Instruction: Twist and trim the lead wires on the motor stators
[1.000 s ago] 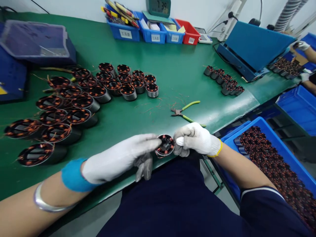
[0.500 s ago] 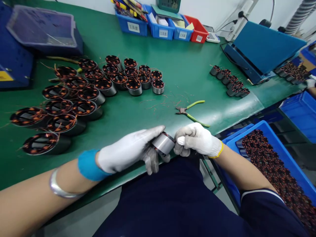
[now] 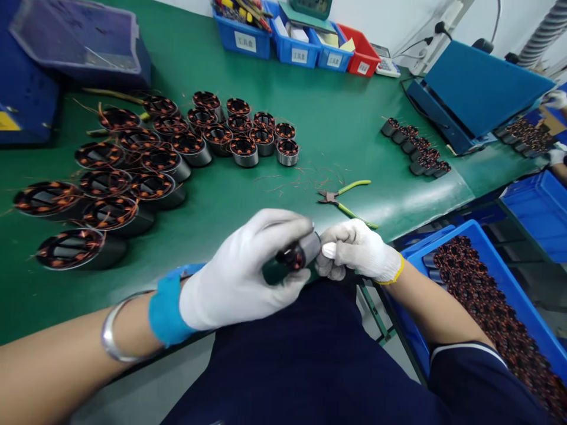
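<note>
1. Stator is sitting gripped between left hand and right hand, above the tabletop edge.
2. Inspection seems underway; next, turning it calls for a steady grip.

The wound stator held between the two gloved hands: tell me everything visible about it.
The stator is a small cylinder with a smooth grey metal shell and a dark end face showing copper-orange windings. It lies tilted on its side, end face turned towards the wearer, above the near edge of the green bench. The left hand wraps over it in a white glove, fingers across the top. The right hand touches its far end. Much of it is hidden.
</note>
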`<state>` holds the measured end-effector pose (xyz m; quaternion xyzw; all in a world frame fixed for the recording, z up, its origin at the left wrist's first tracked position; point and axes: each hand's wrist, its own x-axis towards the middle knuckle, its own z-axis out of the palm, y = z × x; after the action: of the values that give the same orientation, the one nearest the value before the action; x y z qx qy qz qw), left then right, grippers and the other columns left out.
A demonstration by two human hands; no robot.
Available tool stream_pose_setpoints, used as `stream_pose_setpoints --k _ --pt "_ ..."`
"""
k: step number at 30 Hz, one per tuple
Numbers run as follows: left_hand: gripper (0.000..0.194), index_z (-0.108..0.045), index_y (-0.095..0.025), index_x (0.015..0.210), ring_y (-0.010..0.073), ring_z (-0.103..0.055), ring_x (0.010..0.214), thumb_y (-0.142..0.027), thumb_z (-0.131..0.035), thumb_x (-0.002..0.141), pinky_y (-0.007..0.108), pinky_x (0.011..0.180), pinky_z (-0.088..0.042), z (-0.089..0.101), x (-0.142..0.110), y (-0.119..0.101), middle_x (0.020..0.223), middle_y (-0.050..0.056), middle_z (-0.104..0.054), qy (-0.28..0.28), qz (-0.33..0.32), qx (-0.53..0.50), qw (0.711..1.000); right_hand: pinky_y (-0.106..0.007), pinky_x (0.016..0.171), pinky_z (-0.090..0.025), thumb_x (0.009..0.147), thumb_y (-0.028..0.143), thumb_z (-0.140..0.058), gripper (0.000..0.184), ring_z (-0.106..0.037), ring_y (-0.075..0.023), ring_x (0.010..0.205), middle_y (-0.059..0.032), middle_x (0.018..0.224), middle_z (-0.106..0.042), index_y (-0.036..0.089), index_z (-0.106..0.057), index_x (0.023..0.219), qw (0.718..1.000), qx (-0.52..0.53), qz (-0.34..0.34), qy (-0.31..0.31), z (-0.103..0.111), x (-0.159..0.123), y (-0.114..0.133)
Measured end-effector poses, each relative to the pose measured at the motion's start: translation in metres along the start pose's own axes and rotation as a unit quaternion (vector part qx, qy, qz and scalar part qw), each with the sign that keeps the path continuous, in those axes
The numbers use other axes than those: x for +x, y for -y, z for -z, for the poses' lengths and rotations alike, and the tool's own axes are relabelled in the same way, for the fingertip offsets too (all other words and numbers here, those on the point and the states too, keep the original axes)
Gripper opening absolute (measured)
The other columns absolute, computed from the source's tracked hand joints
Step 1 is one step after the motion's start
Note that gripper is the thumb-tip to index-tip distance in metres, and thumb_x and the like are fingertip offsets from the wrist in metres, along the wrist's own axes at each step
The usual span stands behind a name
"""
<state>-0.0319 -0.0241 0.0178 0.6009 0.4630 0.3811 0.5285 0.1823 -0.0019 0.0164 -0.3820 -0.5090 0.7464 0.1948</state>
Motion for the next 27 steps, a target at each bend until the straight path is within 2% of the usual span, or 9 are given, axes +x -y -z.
stream_pose_setpoints --k 2,4,6,12,15,17,21,24,27 --pt "0.064 -0.059 -0.019 0.119 0.0266 -0.065 0.093 -0.038 -0.079 0.061 0.037 0.077 -0.057 0.001 -0.001 0.0 0.107 0.01 -0.067 0.039 -0.004 0.008 0.999 -0.016 0.044 -0.049 0.075 0.042 -0.073 0.032 -0.059 -0.0072 0.047 -0.0025 0.066 -0.069 0.012 -0.065 0.075 1.0 0.001 0.009 -0.007 0.0 -0.001 0.003" --pt "0.057 -0.059 -0.018 0.118 0.0244 -0.066 0.083 -0.039 -0.075 0.067 0.036 0.071 -0.057 0.002 0.002 -0.001 0.097 0.007 -0.069 0.144 0.074 0.001 0.987 -0.015 0.045 -0.049 0.077 0.04 -0.073 0.03 -0.059 -0.0067 0.048 -0.002 0.065 -0.068 0.012 -0.066 0.074 1.0 -0.019 0.007 0.002 0.0 -0.002 0.003" --pt "0.044 -0.064 -0.017 0.106 0.023 -0.065 0.079 -0.04 -0.073 0.07 0.035 0.07 -0.055 0.003 0.005 -0.004 0.089 0.006 -0.069 0.189 0.115 0.014 0.975 -0.015 0.046 -0.05 0.078 0.04 -0.072 0.029 -0.059 -0.0064 0.048 -0.0019 0.065 -0.068 0.012 -0.066 0.074 0.999 -0.033 -0.001 0.011 0.001 -0.001 0.001" --pt "0.031 -0.063 -0.016 0.087 0.015 -0.059 0.059 -0.042 -0.07 0.072 0.029 0.059 -0.053 0.003 0.011 -0.01 0.07 0.0 -0.063 0.178 0.197 -0.067 0.962 -0.02 0.051 -0.053 0.078 0.052 -0.068 0.04 -0.061 -0.0081 0.053 -0.0041 0.075 -0.07 0.013 -0.064 0.084 0.998 -0.055 -0.007 0.011 0.005 -0.001 -0.003" --pt "0.034 -0.056 -0.016 0.072 0.0131 -0.056 0.049 -0.048 -0.065 0.076 0.028 0.05 -0.052 0.006 0.013 -0.007 0.064 0.001 -0.06 0.175 0.247 -0.149 0.941 -0.026 0.059 -0.056 0.074 0.061 -0.066 0.054 -0.066 -0.0131 0.065 -0.0084 0.089 -0.071 0.013 -0.064 0.1 0.985 -0.167 0.047 0.003 0.006 -0.006 0.006" --pt "0.039 -0.053 -0.016 0.069 0.0139 -0.058 0.05 -0.052 -0.064 0.076 0.028 0.048 -0.051 0.008 0.015 -0.004 0.068 0.003 -0.062 0.157 0.247 -0.175 0.94 -0.033 0.071 -0.058 0.07 0.061 -0.069 0.064 -0.068 -0.0195 0.081 -0.0119 0.103 -0.07 0.014 -0.061 0.113 0.936 -0.323 0.124 -0.06 0.005 -0.009 0.011" --pt "0.037 -0.059 -0.015 0.087 0.0159 -0.061 0.061 -0.048 -0.07 0.072 0.03 0.058 -0.052 0.009 0.016 -0.001 0.072 0.001 -0.064 0.126 0.21 -0.141 0.959 -0.047 0.102 -0.046 0.081 0.048 -0.063 0.054 -0.06 -0.0278 0.113 -0.0157 0.12 -0.064 0.013 -0.057 0.122 0.72 -0.601 0.305 -0.165 -0.002 -0.005 0.014" --pt "0.036 -0.062 -0.016 0.094 0.0167 -0.06 0.069 -0.043 -0.071 0.073 0.03 0.066 -0.05 0.008 0.015 0.002 0.077 0.001 -0.065 0.115 0.143 -0.03 0.983 -0.052 0.108 -0.039 0.091 0.028 -0.048 0.025 -0.064 -0.0224 0.09 -0.0099 0.101 -0.07 0.015 -0.064 0.106 0.605 -0.714 0.333 -0.115 -0.008 0.003 0.014" --pt "0.04 -0.061 -0.019 0.099 0.0211 -0.063 0.081 -0.043 -0.073 0.07 0.033 0.075 -0.051 0.01 0.014 0.007 0.089 0.003 -0.068 0.103 0.086 0.099 0.986 -0.052 0.109 -0.036 0.092 0.013 -0.037 0.03 -0.058 -0.0174 0.066 -0.0031 0.076 -0.067 0.02 -0.066 0.09 0.531 -0.795 0.284 -0.076 -0.01 0.005 0.016"
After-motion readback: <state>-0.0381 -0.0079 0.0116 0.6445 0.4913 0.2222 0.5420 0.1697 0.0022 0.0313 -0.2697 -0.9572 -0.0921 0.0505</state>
